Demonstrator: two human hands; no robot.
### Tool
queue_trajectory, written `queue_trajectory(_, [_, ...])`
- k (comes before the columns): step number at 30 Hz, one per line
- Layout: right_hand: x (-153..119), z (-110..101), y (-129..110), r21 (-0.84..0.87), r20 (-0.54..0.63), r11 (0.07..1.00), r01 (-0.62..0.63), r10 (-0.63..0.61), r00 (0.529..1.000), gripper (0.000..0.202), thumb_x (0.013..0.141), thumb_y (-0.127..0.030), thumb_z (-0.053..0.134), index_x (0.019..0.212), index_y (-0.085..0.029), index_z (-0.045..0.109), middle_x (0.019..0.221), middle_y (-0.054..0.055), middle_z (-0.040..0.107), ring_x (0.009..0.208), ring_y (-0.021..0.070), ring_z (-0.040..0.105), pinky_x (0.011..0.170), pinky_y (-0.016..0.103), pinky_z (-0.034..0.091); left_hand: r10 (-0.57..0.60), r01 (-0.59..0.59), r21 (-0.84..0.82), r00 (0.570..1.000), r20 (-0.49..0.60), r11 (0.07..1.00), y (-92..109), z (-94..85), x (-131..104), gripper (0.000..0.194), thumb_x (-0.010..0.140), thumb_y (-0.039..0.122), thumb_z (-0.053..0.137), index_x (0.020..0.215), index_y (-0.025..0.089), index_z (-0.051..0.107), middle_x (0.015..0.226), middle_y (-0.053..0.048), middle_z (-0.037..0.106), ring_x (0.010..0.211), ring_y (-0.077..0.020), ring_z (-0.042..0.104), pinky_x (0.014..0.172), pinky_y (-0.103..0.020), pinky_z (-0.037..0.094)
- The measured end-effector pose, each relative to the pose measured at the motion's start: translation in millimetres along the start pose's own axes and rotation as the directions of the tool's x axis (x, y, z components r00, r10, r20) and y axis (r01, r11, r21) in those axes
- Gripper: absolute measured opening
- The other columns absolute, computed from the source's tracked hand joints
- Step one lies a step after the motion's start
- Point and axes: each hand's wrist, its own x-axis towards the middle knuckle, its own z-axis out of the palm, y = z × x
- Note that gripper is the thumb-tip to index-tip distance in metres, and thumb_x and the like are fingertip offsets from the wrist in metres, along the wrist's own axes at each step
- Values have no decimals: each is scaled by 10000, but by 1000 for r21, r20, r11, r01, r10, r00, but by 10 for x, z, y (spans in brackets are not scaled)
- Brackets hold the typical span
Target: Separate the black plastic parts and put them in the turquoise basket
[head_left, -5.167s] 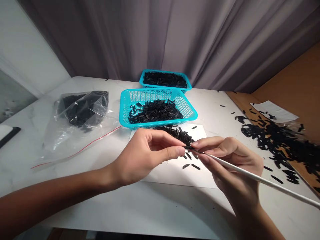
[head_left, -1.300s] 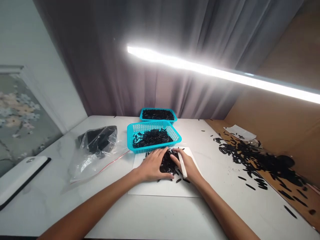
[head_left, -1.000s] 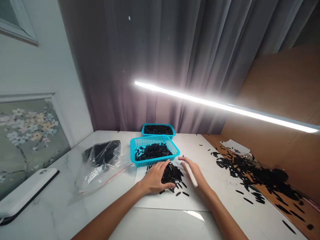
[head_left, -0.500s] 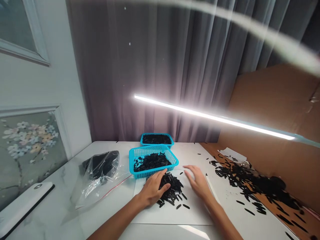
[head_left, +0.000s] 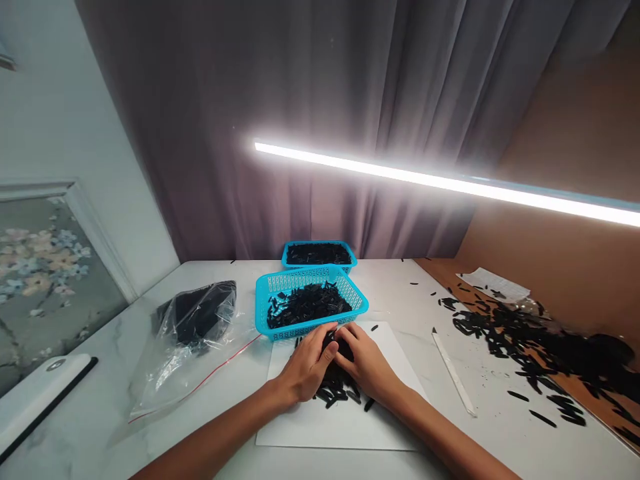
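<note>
A pile of short black strips (head_left: 336, 387) lies on a white sheet (head_left: 295, 427) in front of me. My left hand (head_left: 309, 365) curls around the pile from the left. From the right my right hand (head_left: 364, 357) cups it, fingers bent over the strips. The fingertips of both hands come close together at the far side of the pile, with black strips between the palms. Just beyond them stands a blue plastic basket (head_left: 263, 303), partly filled with similar strips.
A second blue basket (head_left: 353, 260) of black strips stands behind the first. Left lie a clear zip bag (head_left: 200, 333) with black contents and a white device (head_left: 47, 393). Right are a slim white stick (head_left: 454, 373) and many scattered black strips (head_left: 505, 340). A bright light bar (head_left: 425, 179) crosses above.
My right hand has moved left onto the pile, and both hands have closed in around the black strips. The view has shifted, uncovering the white stick.
</note>
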Motion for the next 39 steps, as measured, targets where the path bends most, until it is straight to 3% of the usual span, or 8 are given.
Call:
queue_trajectory(6, [100, -158, 66, 358, -99, 905, -232, 284, 954, 287, 855, -458, 623, 708, -217, 572, 682, -12, 528, 685, 190, 464, 680, 311, 379, 77, -74, 64, 996, -47, 995, 57, 12, -58, 376, 971, 349, 514, 1314, 194, 528, 1357, -90, 590, 1297, -257, 499, 1146, -431, 365])
queue_trajectory(9, [114, -232, 16, 577, -72, 737, -353, 477, 876, 306, 832, -496, 608, 725, -220, 532, 706, -20, 524, 675, 172, 477, 650, 289, 397, 183, -174, 122, 981, -63, 977, 93, 40, -72, 397, 940, 253, 554, 1328, 196, 492, 1354, -93, 587, 1287, -247, 508, 1137, -428, 385])
queue_trajectory(13, [65, -296, -142, 752, 145, 425, -503, 638, 756, 270, 838, -454, 603, 742, -205, 566, 650, -12, 561, 576, 146, 496, 548, 261, 403, 209, -197, 112, 972, -103, 974, 215, 64, 95, 450, 934, 224, 577, 1367, 210, 454, 1341, -102, 585, 1236, -242, 544, 1030, -404, 488])
queue_trajectory(16, [29, -305, -214, 821, 235, 249, -513, 673, 702, 226, 826, -405, 637, 757, -190, 624, 713, -5, 598, 571, 117, 503, 543, 234, 430, 185, -183, 30, 977, -102, 983, 346, 74, 346, 394, 921, 212, 609, 1310, 201, 546, 1274, -101, 623, 1142, -233, 596, 939, -376, 536])
queue_trajectory(20, [26, -320, -211, 871, 300, 90, -482, 681, 669, 179, 790, -353, 676, 738, -182, 667, 715, 4, 606, 599, 112, 518, 519, 198, 433, 140, -147, -114, 988, -63, 983, 463, 78, 607, 194, 871, 122, 668, 1032, 211, 731, 1028, -44, 728, 910, -179, 669, 789, -292, 559])
queue_trajectory(26, [33, -380, -213, 872, 433, -109, -477, 628, 646, 191, 813, -348, 649, 777, -166, 694, 632, 23, 609, 528, 113, 530, 518, 198, 443, -40, 24, -213, 997, -70, 977, 478, 16, 694, 161, 854, 91, 666, 874, 217, 765, 838, -4, 738, 748, -144, 706, 740, -264, 570])
queue_trajectory(34, [43, -368, -229, 848, 447, -65, -526, 619, 646, 350, 817, -481, 686, 753, -138, 719, 650, 46, 643, 484, 94, 512, 494, 190, 413, -253, 195, -447, 964, -75, 873, 414, -60, 738, 102, 781, 203, 762, 876, 176, 734, 850, -26, 725, 712, -134, 709, 678, -230, 621])
queue_trajectory(39, [65, -386, -223, 851, 387, 71, -521, 586, 712, 247, 739, -396, 803, 751, -172, 699, 627, 7, 613, 494, 87, 454, 473, 191, 346, -300, 205, -513, 948, -107, 833, 380, -89, 755, 106, 768, 183, 763, 864, 176, 719, 838, -17, 712, 773, -127, 707, 671, -190, 610])
